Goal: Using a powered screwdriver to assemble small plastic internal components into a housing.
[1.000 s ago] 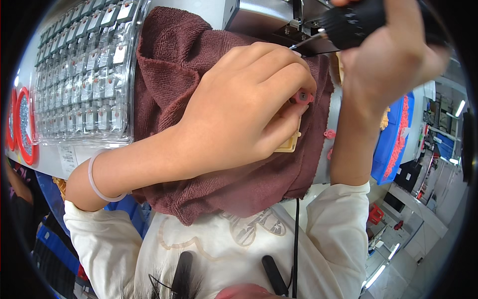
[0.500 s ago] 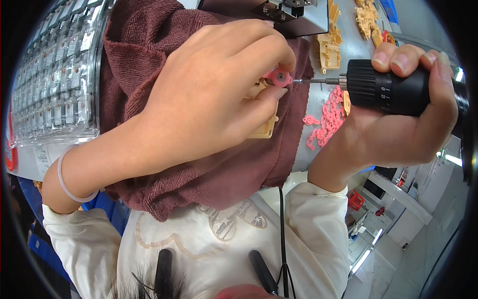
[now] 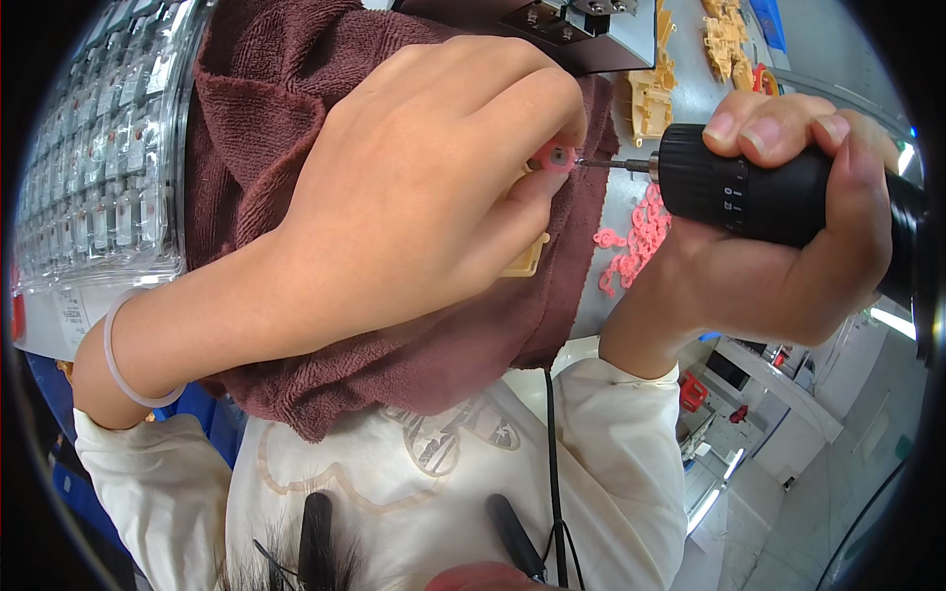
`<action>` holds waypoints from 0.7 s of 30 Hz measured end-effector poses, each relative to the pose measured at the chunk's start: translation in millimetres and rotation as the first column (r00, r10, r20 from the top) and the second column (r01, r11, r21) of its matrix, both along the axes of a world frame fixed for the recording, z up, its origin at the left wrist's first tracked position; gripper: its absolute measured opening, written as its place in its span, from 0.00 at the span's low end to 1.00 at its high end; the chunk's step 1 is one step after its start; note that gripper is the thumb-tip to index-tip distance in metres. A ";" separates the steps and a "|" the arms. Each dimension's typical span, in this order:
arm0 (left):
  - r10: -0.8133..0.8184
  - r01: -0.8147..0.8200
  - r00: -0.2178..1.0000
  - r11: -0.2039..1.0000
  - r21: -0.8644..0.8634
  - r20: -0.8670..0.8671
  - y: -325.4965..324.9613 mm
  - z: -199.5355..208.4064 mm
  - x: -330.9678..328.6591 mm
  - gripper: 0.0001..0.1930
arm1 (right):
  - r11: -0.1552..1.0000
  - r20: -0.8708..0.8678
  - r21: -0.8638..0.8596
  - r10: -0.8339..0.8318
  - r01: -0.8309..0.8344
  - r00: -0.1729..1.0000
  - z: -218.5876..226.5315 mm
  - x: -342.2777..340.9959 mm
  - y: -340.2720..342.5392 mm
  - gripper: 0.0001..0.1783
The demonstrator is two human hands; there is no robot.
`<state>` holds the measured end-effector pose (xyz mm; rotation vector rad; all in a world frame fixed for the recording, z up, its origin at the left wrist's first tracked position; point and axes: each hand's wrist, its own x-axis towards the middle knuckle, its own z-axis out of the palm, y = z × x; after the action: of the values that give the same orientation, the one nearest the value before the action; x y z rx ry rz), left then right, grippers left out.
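My left hand [image 3: 443, 158] is closed over a cream-yellow plastic housing [image 3: 529, 258], most of it hidden beneath the palm. Between thumb and forefinger of that hand shows a small pink plastic part [image 3: 558, 158] with a grey centre. My right hand [image 3: 788, 236] is wrapped round a black electric screwdriver [image 3: 749, 192] held almost level, its thin bit pointing left. The bit's tip meets, or nearly meets, the pink part's right edge. A dark red towel [image 3: 374, 364] lies under the left hand and the housing.
Loose pink parts [image 3: 636, 241] lie in a heap right of the towel. More yellow housings [image 3: 650, 103] sit beyond them. At the left is a clear blister tray [image 3: 103, 158] filled with grey components. A black metal box [image 3: 581, 25] stands at the far edge.
The screwdriver and right hand have shifted slightly left, bringing the bit closer to the pink part. The left hand keeps nearly the same place and grip.
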<state>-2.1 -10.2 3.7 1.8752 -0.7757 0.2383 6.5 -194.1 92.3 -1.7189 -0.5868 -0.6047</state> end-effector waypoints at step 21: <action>0.058 -0.058 0.998 0.998 0.000 -0.021 -1.0 -1.4 -3.1 0.13 | 0.999 -0.105 -0.028 0.015 -0.018 0.994 -10.4 -6.2 10.6 0.12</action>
<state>-5.2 -11.2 2.3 1.8985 -0.7074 0.2554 0.4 -183.6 81.8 -1.7604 -0.5372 -0.4932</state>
